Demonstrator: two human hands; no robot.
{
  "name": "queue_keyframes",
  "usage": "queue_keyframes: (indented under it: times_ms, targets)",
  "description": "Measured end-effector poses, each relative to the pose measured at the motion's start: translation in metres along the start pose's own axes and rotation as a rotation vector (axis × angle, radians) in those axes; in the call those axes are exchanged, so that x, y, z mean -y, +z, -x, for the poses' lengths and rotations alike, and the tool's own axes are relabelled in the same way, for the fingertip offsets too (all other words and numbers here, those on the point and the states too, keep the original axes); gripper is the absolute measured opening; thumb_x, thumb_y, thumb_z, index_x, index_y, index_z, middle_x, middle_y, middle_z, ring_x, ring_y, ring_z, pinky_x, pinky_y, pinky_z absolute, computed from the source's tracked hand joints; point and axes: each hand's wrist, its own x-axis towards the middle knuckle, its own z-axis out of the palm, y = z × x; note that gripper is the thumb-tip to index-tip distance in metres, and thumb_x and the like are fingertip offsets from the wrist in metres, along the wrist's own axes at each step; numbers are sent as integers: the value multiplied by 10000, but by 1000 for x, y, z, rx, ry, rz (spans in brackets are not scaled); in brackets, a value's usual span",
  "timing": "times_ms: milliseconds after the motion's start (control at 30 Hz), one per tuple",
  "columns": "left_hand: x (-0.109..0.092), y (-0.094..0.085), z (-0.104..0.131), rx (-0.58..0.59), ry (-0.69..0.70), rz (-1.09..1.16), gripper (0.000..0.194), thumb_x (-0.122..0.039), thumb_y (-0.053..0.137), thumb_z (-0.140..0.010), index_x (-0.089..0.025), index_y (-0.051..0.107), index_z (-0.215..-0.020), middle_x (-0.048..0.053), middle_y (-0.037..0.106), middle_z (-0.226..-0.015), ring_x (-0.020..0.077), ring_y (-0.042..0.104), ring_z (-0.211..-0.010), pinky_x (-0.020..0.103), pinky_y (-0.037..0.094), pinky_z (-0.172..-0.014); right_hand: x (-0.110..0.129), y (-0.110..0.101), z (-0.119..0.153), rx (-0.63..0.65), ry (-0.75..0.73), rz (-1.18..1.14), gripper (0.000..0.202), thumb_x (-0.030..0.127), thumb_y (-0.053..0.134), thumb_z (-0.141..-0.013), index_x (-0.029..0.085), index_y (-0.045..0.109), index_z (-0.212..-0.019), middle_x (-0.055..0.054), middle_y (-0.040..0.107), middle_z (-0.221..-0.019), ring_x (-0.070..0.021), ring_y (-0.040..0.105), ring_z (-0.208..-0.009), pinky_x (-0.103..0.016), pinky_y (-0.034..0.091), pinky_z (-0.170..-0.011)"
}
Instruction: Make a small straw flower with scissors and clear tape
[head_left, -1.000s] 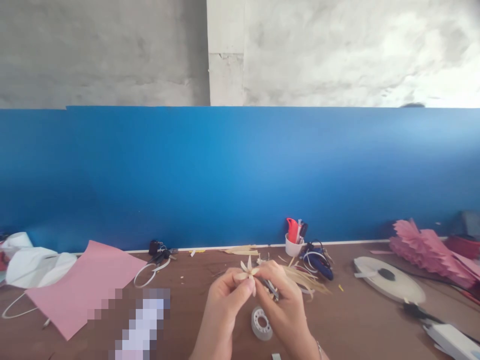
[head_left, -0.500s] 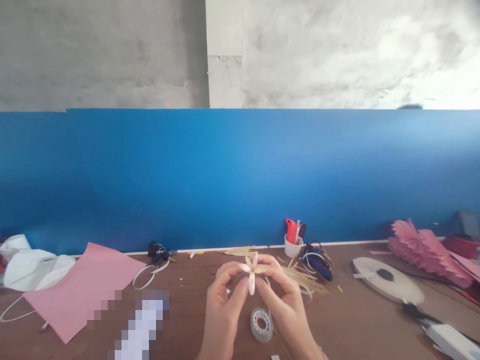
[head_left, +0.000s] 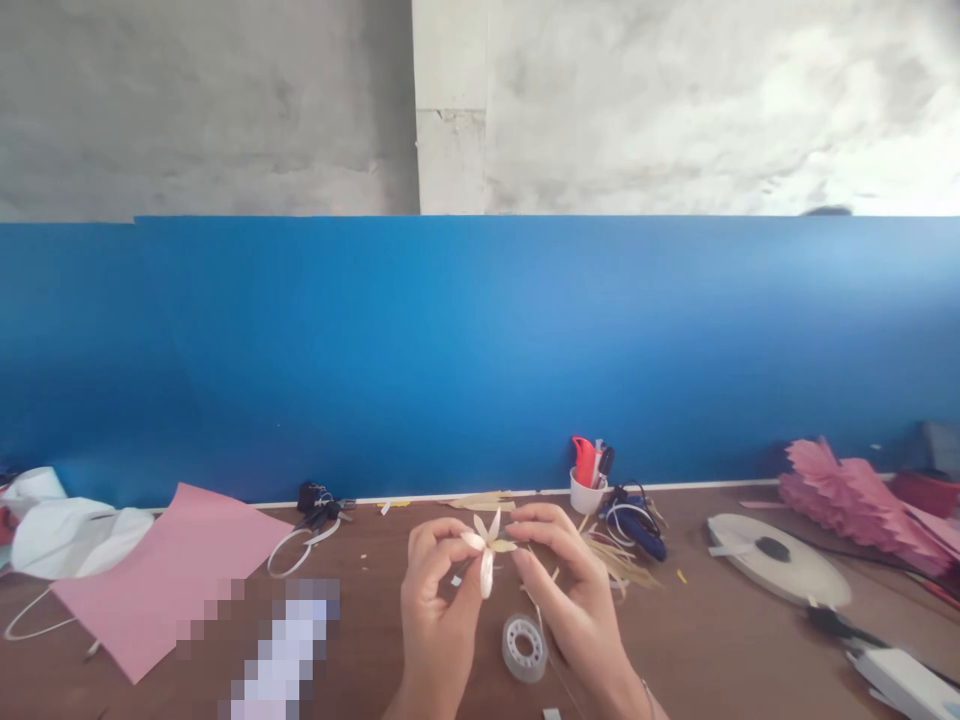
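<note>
A small cream-coloured flower [head_left: 487,545] with several narrow petals is held up over the desk in the middle of the head view. My left hand [head_left: 441,595] pinches it from the left, thumb below and fingers behind; whatever lies under the petals there is hidden. On the other side, my right hand [head_left: 566,575] has its thumb and fingers parted around the tip of the right petal. Whether it touches that tip I cannot tell. Below and between my hands a clear roll of tape [head_left: 524,648] lies on the brown desk [head_left: 367,640].
Pale dry strips [head_left: 611,562] lie behind my right hand. A white cup [head_left: 586,494] with pens stands by the blue partition [head_left: 465,350]. To the left are pink paper [head_left: 180,580] and keys [head_left: 321,510]; to the right, a ribbon reel [head_left: 784,565] and pleated pink paper [head_left: 855,500].
My right hand has moved slightly right, away from the flower, and its thumb and fingers have parted. My left hand and the flower have shifted a little left.
</note>
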Motion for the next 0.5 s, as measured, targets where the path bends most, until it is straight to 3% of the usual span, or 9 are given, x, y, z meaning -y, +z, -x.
queue_keyframes:
  times_ms: [100, 300, 500]
  targets:
    - [0, 2, 2, -8, 36, -30, 72, -172, 601, -764, -221, 642, -730, 35, 551, -835, 174, 575, -791, 273, 518, -623, 8, 4, 0, 44, 133, -176, 51, 244, 633, -769, 216, 609, -805, -59, 562, -1010, -222, 552, -963, -341, 442, -841]
    - [3, 4, 4, 5, 67, -75, 109, -147, 612, -744, -230, 651, -685, 32, 555, -820, 181, 571, -802, 272, 507, -615, 17, 8, -1, 53, 280, -330, 147, 286, 676, -722, 198, 569, -672, -37, 528, -963, -194, 534, -889, -285, 419, -782]
    - [7, 1, 1, -64, 132, -111, 116, -142, 589, -768, -239, 647, -743, 31, 554, -839, 179, 568, -808, 277, 500, -617, 17, -4, -4, 135, 336, -390, 177, 370, 591, -783, 198, 601, -743, -44, 537, -940, -195, 505, -871, -272, 398, -757]
